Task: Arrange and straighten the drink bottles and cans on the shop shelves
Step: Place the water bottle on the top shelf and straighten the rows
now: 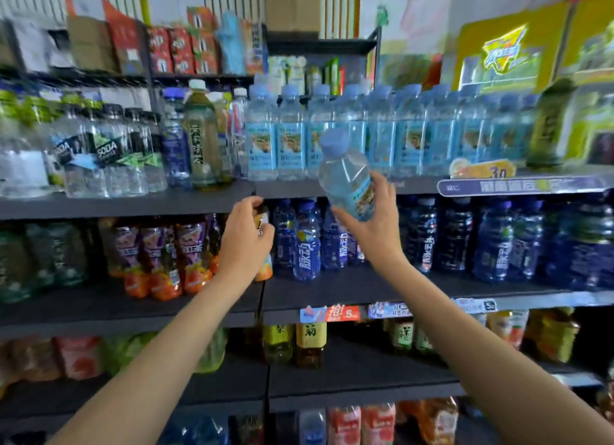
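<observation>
My right hand (373,227) grips a clear water bottle (345,173) with a pale blue cap and label, tilted to the left in front of the upper shelf's edge. Behind it stands a row of like water bottles (412,135). My left hand (245,237) is curled round a dark bottle with an orange label (264,242) at the right end of the orange juice bottles (156,251) on the middle shelf; the hand hides most of it. Dark blue drink bottles (307,242) stand just right of it.
Soda bottles (106,152) and a green tea bottle (202,135) fill the upper shelf's left. More dark blue bottles (498,242) run to the right. Yellow tea bottles (310,343) stand on the lower shelf (349,378). Boxes (172,49) sit on top.
</observation>
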